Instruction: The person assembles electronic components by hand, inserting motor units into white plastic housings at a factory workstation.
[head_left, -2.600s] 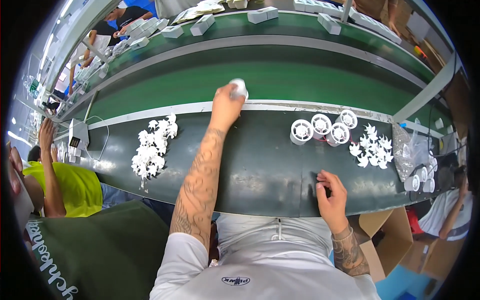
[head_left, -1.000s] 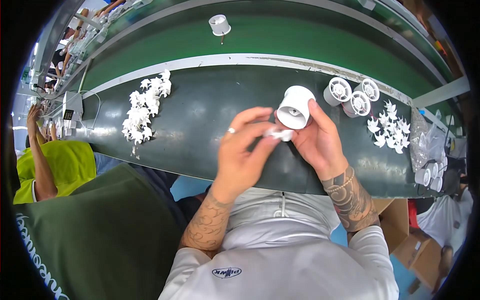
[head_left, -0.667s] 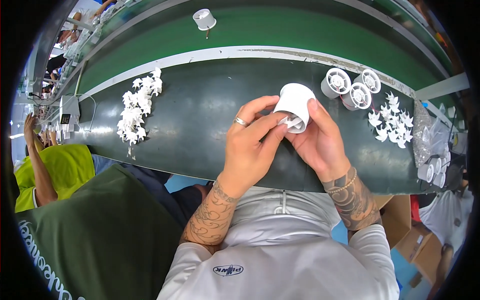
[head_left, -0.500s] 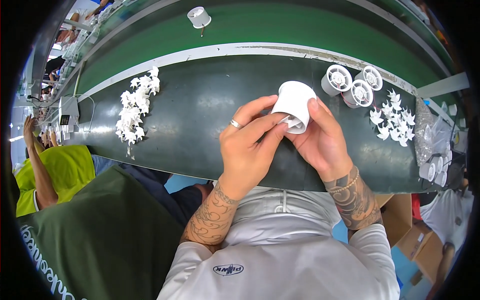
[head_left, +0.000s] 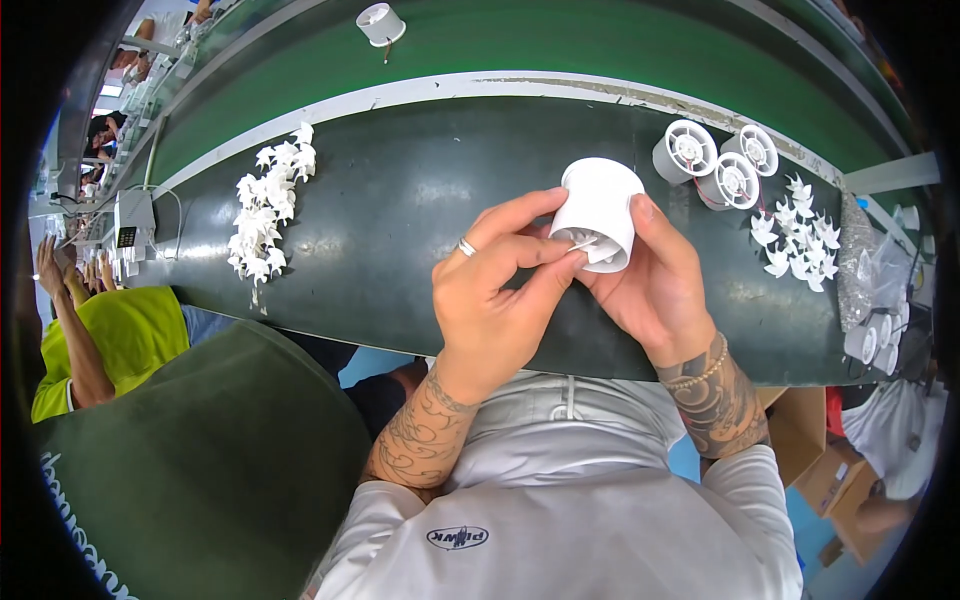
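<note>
A white cylindrical fan housing (head_left: 603,200) is tilted in front of me, its open end facing down toward me. My right hand (head_left: 655,285) grips it from the right, thumb on its side and the other fingers mostly hidden behind. At the opening, my left hand (head_left: 500,285) pinches a small white fan impeller (head_left: 592,246) between thumb and forefinger; the impeller is partly inside the housing. How far in it sits is hidden by the rim and fingers.
White impellers lie in a long pile (head_left: 265,215) on the left and a smaller pile (head_left: 798,235) on the right. Several fan housings (head_left: 690,150) stand at the back right of the dark table (head_left: 380,200). Another housing (head_left: 381,25) sits on the green belt (head_left: 530,40) beyond.
The housing has tipped slightly, so more of its opening shows. The left fingertips have shifted a little, and the impeller's edge now shows between them.
</note>
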